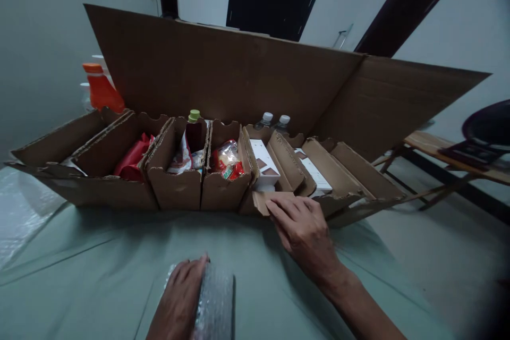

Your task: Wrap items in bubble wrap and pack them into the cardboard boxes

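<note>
My right hand (303, 227) lies flat with fingers spread on the front flap of a long cardboard box (119, 194) split into several compartments. Just behind its fingertips a white carton (263, 162) sits in one slot. My left hand (179, 297) grips the left side of a roll of bubble wrap (215, 303) resting on the pale green table near me. Other slots hold a red packet (133, 162), a snack bag (227, 162) and a green-capped bottle (194, 115).
A tall cardboard sheet (223, 69) stands behind the box. An orange bottle (101, 90) stands at back left, two clear bottles (274, 121) behind the middle slots. A wooden bench (450, 156) and dark chair are right of the table edge.
</note>
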{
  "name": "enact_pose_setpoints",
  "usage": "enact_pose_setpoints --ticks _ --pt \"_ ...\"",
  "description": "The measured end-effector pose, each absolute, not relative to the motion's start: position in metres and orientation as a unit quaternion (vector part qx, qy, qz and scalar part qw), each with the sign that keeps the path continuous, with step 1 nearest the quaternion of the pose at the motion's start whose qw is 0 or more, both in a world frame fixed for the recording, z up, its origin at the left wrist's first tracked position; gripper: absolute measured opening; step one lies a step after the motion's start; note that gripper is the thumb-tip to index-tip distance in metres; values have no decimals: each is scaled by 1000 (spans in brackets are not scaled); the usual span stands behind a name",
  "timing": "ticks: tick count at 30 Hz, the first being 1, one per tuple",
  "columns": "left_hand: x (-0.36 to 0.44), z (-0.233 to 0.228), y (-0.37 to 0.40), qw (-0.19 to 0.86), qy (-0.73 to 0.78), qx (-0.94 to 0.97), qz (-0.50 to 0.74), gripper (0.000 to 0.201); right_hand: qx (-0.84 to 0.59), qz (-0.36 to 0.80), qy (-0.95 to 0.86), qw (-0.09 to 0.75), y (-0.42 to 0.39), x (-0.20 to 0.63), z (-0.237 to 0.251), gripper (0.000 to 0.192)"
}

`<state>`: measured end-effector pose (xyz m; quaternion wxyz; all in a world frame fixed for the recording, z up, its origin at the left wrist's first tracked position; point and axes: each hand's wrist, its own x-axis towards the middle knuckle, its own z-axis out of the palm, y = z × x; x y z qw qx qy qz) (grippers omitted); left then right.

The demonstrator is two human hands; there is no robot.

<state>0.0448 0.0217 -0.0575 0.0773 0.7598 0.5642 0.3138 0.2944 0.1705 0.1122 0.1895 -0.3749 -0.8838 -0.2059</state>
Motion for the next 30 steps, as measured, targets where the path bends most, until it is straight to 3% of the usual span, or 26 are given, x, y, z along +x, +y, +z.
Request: enact_pose_setpoints --ticks 6,11,13,16,19,21,26,30 --pt "46 -64 28 37 538 785 305 66 -378 -210 -878 207 182 290 111 26" --pt "42 -39 27 74 514 806 283 69 -356 -161 -878 275 141 276 113 34" --pt "43 -33 28 87 518 810 262 68 -325 -87 -893 297 108 256 101 34" --pt "48 -39 30 50 534 810 238 47 -226 14 -932 282 61 215 64 29" --pt "53 -47 33 -13 546 805 230 35 -169 5 -950 262 40 187 29 41" --pt "55 -43 33 -7 552 804 223 38 -226 -2 -953 202 41 192 20 44" --pt "52 -9 25 95 541 807 218 69 -418 -46 -900 110 42 261 24 28" --pt "29 3 19 94 569 786 224 48 -472 -49 -873 116 24 297 25 30"
